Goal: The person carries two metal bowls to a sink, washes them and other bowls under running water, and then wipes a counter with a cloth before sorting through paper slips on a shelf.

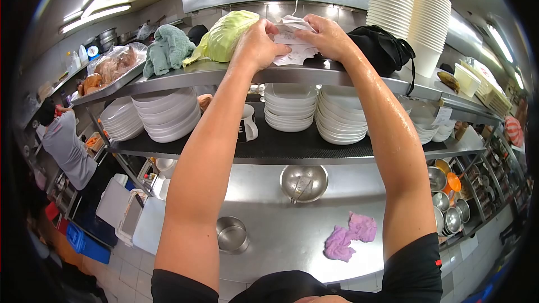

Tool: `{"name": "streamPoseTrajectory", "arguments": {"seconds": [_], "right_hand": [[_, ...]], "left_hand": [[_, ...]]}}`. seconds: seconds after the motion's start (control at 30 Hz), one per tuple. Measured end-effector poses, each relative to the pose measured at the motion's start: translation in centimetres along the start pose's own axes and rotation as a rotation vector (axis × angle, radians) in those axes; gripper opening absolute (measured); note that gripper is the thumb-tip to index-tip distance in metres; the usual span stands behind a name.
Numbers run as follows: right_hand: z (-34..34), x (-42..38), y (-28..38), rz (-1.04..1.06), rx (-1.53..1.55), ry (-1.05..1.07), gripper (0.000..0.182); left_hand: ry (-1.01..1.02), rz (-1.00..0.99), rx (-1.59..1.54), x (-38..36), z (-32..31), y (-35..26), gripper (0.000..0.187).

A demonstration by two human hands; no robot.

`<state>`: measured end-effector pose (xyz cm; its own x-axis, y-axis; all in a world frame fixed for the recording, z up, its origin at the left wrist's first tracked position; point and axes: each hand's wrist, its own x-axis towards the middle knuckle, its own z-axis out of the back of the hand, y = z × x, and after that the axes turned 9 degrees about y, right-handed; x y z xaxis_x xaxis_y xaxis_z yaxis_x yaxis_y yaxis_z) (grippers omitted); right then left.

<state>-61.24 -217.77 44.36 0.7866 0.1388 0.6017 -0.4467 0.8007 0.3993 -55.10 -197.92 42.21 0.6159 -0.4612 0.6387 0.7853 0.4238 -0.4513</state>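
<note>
Both arms reach up to the top metal shelf. My left hand (pixel 258 45) grips the left side of a small bunch of white paper slips (pixel 292 40), fingers closed. On the right side of the same slips, my right hand (pixel 327 36) has its fingers pinched. A thin bent wire (pixel 296 7) rises just above the papers; where its lower end goes is hidden. Close beside my left hand sits a pale green cabbage (pixel 224 36). A black drawstring bag (pixel 382 47) lies just right of my right hand.
Stacked white bowls (pixel 289 109) and a mug (pixel 247 123) stand on the middle shelf. Tall white container stacks (pixel 429 22) rise at right. Below, the steel counter (pixel 264 191) bears a metal bowl (pixel 292 177), a pot (pixel 232 235) and purple cloths (pixel 351 235). A person (pixel 70 140) stands far left.
</note>
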Motion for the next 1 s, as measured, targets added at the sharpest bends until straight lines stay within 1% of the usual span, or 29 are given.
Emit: {"name": "streamPoseTrajectory", "arguments": {"seconds": [0.07,0.1,0.13,0.17,0.2,0.23,0.27,0.3,0.37,0.43,0.47,0.5,0.53,0.57,0.6,0.63,0.67,0.73,0.77,0.8,0.83,0.9,0.93,0.97,1.0], "right_hand": [[-0.1,-0.1,-0.1,0.014,0.020,0.039,0.036],[-0.4,0.0,-0.4,0.066,0.058,0.028,0.036],[-0.5,0.0,-0.6,0.118,0.097,0.018,0.037],[-0.3,0.2,-0.9,0.120,0.097,0.017,0.037],[0.0,0.1,-0.5,0.058,0.124,0.073,0.038],[0.2,0.0,-0.2,-0.005,0.151,0.129,0.040],[0.3,0.1,-0.3,-0.004,0.152,0.128,0.040],[0.4,0.2,-0.5,-0.007,0.182,0.149,0.040],[0.3,0.3,-0.9,-0.006,0.211,0.168,0.041],[-0.2,0.2,-1.1,0.040,0.051,0.095,0.038],[-0.3,0.3,-1.3,0.043,0.051,0.095,0.038],[-0.4,0.4,-1.5,0.099,0.010,0.063,0.041],[-0.4,0.4,-1.7,0.155,-0.032,0.031,0.044],[-0.4,0.5,-1.9,0.156,-0.030,0.031,0.044],[-0.3,0.5,-1.8,0.131,-0.010,0.055,0.039],[-0.2,0.5,-1.6,0.106,0.010,0.079,0.035],[0.0,0.6,-1.5,0.106,0.012,0.078,0.035],[0.4,1.0,-1.4,-0.086,0.259,0.169,0.034],[0.3,0.9,-1.5,-0.087,0.261,0.168,0.034],[0.0,0.7,-1.5,-0.021,0.199,0.133,0.033],[-0.1,0.6,-1.4,0.044,0.137,0.097,0.033],[-0.2,0.7,-1.3,0.052,0.088,0.096,0.033],[-0.3,0.7,-1.3,0.059,0.035,0.096,0.034],[-0.3,0.7,-1.3,0.059,0.037,0.097,0.034],[-0.2,0.6,-1.2,0.057,0.056,0.110,0.036]], "left_hand": [[-0.062,-0.056,-0.130,0.5,-0.5,0.9,0.055],[-0.062,-0.056,-0.129,0.7,-0.6,1.2,0.055],[-0.089,-0.105,-0.118,0.8,-0.8,1.6,0.052],[-0.115,-0.154,-0.107,1.1,-0.9,2.0,0.050],[-0.115,-0.155,-0.105,1.3,-0.9,2.3,0.050],[-0.051,-0.132,-0.206,1.6,-0.8,2.5,0.046],[0.013,-0.108,-0.308,1.9,-0.6,2.7,0.043],[0.013,-0.109,-0.307,2.2,-0.4,2.9,0.043],[0.120,0.008,-0.500,2.8,0.2,3.0,0.037],[0.140,0.017,-0.537,3.4,0.0,3.5,0.036],[0.163,0.027,-0.577,3.7,-0.2,3.8,0.036],[0.161,0.027,-0.575,3.3,-0.3,3.5,0.036],[0.124,-0.005,-0.508,2.8,-0.7,3.2,0.039],[0.086,-0.037,-0.442,2.4,-1.0,3.0,0.043],[0.086,-0.036,-0.441,2.3,-1.1,2.9,0.043],[0.066,-0.089,-0.413,2.1,-1.1,2.8,0.048],[0.047,-0.143,-0.385,2.1,-1.2,2.7,0.053],[0.080,-0.130,-0.369,2.2,-1.0,2.7,0.057],[0.111,-0.119,-0.354,2.2,-0.9,2.6,0.060],[0.112,-0.118,-0.353,2.2,-0.9,2.3,0.060],[0.117,-0.086,-0.402,2.1,-0.8,2.1,0.059],[0.124,-0.051,-0.449,2.5,-0.9,2.2,0.058],[0.127,-0.018,-0.547,3.0,-0.9,2.5,0.056],[0.130,0.015,-0.645,3.4,-1.0,3.0,0.054],[0.132,0.019,-0.643,3.2,-1.1,2.8,0.054]]}}
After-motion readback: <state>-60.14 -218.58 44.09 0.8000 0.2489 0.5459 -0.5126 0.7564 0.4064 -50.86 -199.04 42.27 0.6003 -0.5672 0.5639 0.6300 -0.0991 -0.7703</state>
